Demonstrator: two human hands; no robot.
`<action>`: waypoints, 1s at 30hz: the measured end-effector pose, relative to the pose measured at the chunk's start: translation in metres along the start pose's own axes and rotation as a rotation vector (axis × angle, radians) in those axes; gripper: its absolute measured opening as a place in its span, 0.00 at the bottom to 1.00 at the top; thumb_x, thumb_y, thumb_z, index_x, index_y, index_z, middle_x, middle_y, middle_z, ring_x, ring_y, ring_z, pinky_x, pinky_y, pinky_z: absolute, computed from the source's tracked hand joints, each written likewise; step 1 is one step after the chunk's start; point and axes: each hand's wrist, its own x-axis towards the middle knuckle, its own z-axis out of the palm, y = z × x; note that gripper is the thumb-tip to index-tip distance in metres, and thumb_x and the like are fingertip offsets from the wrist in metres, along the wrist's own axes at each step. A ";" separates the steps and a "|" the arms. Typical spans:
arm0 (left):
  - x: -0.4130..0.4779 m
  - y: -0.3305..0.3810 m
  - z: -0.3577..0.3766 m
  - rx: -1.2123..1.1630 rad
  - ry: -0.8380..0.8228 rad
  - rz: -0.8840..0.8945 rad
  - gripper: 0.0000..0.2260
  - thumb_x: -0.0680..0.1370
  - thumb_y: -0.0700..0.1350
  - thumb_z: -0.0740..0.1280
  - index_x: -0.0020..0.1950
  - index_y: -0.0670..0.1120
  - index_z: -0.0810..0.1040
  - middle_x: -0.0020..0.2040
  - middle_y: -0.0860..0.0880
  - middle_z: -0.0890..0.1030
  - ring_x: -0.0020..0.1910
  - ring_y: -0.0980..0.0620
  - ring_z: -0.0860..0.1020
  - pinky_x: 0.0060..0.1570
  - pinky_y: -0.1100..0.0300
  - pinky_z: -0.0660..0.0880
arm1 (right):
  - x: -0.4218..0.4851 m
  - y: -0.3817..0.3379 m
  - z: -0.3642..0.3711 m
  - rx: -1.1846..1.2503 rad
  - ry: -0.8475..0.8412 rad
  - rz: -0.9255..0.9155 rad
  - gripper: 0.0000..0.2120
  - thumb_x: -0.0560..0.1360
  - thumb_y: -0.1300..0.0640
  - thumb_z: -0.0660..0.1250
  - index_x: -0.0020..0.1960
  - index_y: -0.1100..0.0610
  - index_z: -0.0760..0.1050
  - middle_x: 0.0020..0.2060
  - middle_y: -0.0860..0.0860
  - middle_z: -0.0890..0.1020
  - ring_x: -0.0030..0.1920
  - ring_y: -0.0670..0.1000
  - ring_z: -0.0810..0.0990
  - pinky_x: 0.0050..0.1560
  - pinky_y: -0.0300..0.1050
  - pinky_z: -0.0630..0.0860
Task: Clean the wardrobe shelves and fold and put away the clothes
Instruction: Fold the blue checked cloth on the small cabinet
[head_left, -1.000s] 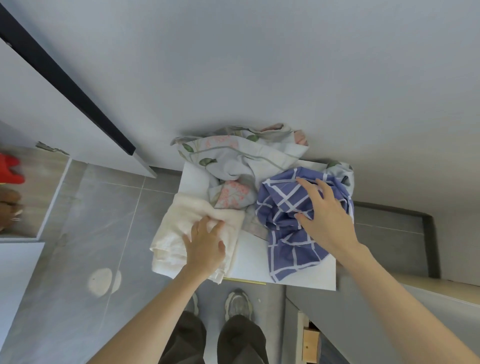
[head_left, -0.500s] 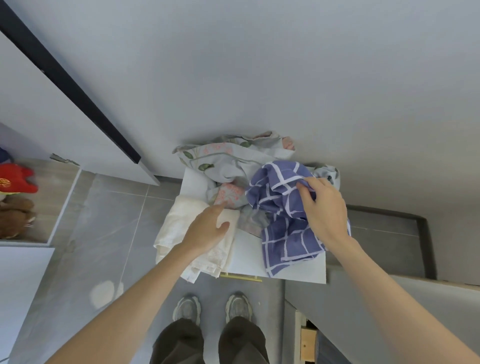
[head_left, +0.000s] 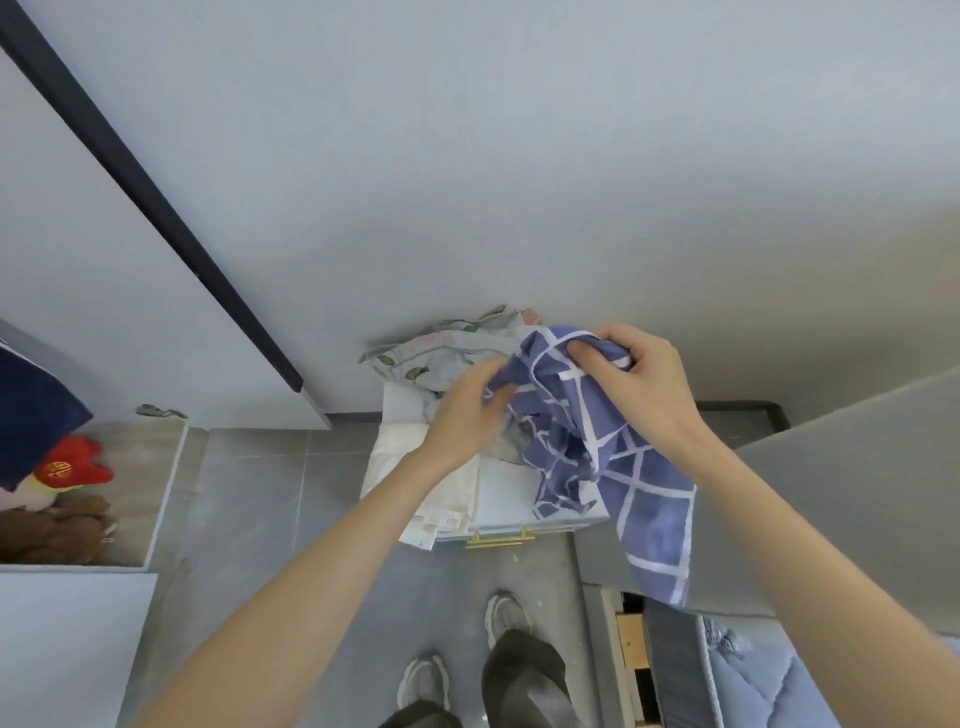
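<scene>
A blue cloth with a white grid pattern (head_left: 618, 467) hangs lifted above the small white cabinet (head_left: 506, 499). My right hand (head_left: 631, 379) grips its top edge, fingers curled into the fabric. My left hand (head_left: 467, 410) pinches the cloth's left edge just beside it. Under the hands a grey floral garment (head_left: 441, 351) lies crumpled at the back of the cabinet top. A cream folded cloth (head_left: 447, 493) drapes over the cabinet's front left corner.
A grey wall rises straight ahead. A low shelf at the left holds a red and a brown soft toy (head_left: 67, 467). A grey bed edge with a blue quilt (head_left: 779, 670) is at the right. My shoes (head_left: 467, 649) stand on grey floor tiles.
My right hand has lifted the blue checked cloth off the cabinet. My left hand left the cream cloth and took hold of the blue cloth's left edge.
</scene>
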 end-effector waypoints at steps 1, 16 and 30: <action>-0.007 0.009 -0.007 0.011 0.028 -0.011 0.05 0.82 0.44 0.61 0.54 0.46 0.76 0.47 0.54 0.79 0.46 0.54 0.76 0.43 0.68 0.70 | -0.007 -0.006 -0.002 -0.018 0.016 0.017 0.17 0.78 0.53 0.66 0.31 0.46 0.68 0.27 0.43 0.72 0.30 0.44 0.68 0.32 0.37 0.62; -0.077 0.151 -0.114 -0.039 0.059 0.181 0.09 0.82 0.45 0.61 0.48 0.43 0.78 0.34 0.47 0.74 0.33 0.52 0.69 0.36 0.57 0.66 | -0.069 -0.099 -0.044 -0.072 0.105 0.151 0.07 0.82 0.59 0.55 0.52 0.62 0.69 0.42 0.55 0.78 0.40 0.53 0.71 0.36 0.37 0.66; -0.109 0.209 -0.138 0.807 -0.066 0.310 0.54 0.56 0.68 0.76 0.74 0.68 0.46 0.60 0.52 0.61 0.60 0.52 0.60 0.62 0.52 0.60 | -0.087 -0.176 -0.097 0.095 0.089 -0.071 0.09 0.79 0.55 0.65 0.43 0.59 0.79 0.39 0.53 0.81 0.36 0.46 0.75 0.41 0.39 0.70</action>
